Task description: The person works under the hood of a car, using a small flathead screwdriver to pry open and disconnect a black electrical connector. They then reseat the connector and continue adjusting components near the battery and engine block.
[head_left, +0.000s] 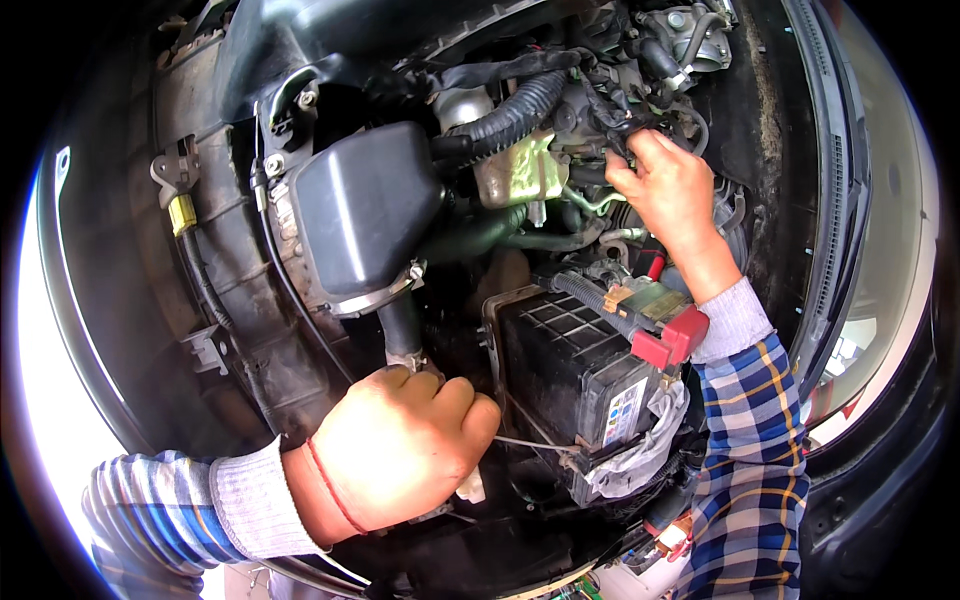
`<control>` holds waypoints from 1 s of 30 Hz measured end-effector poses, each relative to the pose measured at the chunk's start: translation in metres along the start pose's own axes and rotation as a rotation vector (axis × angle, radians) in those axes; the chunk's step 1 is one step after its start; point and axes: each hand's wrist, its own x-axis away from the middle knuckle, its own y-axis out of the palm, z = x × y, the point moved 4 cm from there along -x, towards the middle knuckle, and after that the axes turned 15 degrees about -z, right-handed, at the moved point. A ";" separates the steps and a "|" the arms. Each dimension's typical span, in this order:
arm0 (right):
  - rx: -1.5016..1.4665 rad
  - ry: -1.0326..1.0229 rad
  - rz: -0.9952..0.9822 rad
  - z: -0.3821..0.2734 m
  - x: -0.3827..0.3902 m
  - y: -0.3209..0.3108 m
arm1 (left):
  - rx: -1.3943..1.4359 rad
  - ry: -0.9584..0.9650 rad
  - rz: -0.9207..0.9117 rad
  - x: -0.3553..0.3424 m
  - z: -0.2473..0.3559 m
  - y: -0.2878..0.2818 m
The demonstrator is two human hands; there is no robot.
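My left hand (395, 455) is closed in a fist over the lower middle of a car's engine bay, left of the black battery (550, 355). What it grips is hidden. A pale scrap (472, 487) shows just below its fingers, and a thin metal rod (525, 442) runs from beside the fist to the battery's near side. At the upper right, my right hand (668, 190) pinches dark wiring (618, 122) between thumb and fingers, among hoses and cables. Below that wrist sits a red terminal cover (672, 338) on the battery.
A black air-filter box (365, 210) stands left of centre. A ribbed hose (520, 110) passes over a metal heat shield (522, 172). Grey crumpled cloth (645, 450) hangs by the battery. The hood latch (175, 172) and its cable lie at left; the windshield cowl (832, 200) edges the right.
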 end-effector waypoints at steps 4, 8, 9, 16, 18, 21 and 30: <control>-0.128 0.040 -0.112 0.010 -0.002 0.008 | -0.015 -0.001 -0.028 -0.001 0.003 -0.002; -0.488 0.149 -0.208 0.014 0.006 0.013 | -0.019 -0.008 -0.022 -0.002 0.003 -0.004; -0.582 0.170 -0.149 0.011 0.014 0.007 | -0.014 -0.011 -0.020 -0.001 0.004 -0.006; -1.217 0.686 -0.514 0.044 0.046 0.065 | -0.028 -0.019 -0.017 -0.004 0.005 -0.003; -1.183 0.728 -0.472 0.060 0.043 0.073 | -0.017 -0.017 -0.030 -0.004 0.004 -0.003; -1.203 0.755 -0.451 0.041 0.045 0.085 | -0.013 -0.014 -0.028 0.000 0.008 -0.002; -0.900 0.827 -0.792 0.044 0.020 0.088 | -0.104 0.079 0.128 0.004 0.037 -0.019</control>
